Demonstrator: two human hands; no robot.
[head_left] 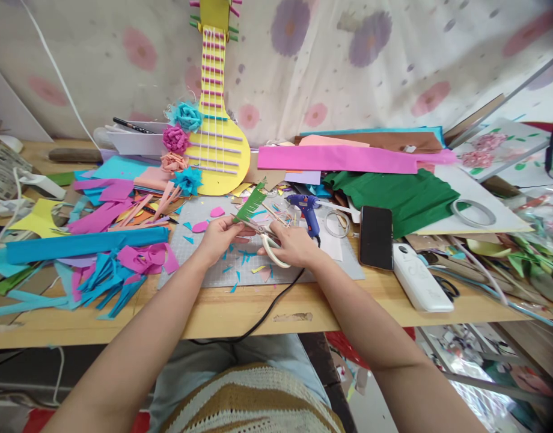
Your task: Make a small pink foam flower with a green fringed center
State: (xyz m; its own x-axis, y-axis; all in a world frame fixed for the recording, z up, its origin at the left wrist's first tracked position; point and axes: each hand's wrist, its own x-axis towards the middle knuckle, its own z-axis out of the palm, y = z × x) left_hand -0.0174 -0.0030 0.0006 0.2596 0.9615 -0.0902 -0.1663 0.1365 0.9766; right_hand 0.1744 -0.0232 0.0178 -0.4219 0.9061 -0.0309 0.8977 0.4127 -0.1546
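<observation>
My left hand [221,239] pinches the lower end of a green paper strip [250,204] whose edge is cut into a fringe. In my right hand [293,243] is a pair of white-handled scissors [273,251], its blades pointing left at the base of the strip. Whether the blades are parted is too small to tell. Both hands are over a grey cutting mat [213,273] strewn with blue, pink and yellow paper scraps. A blue hot glue gun [306,210] lies just beyond my right hand.
Behind the mat leans a yellow paper lute [226,159] with paper flowers [186,116]. Crepe paper strips [87,243] pile up at left. To the right lie a black phone [376,237], a white power bank [421,279], green crepe paper [403,195] and a tape roll [473,212]. A black cord [271,305] crosses the front edge.
</observation>
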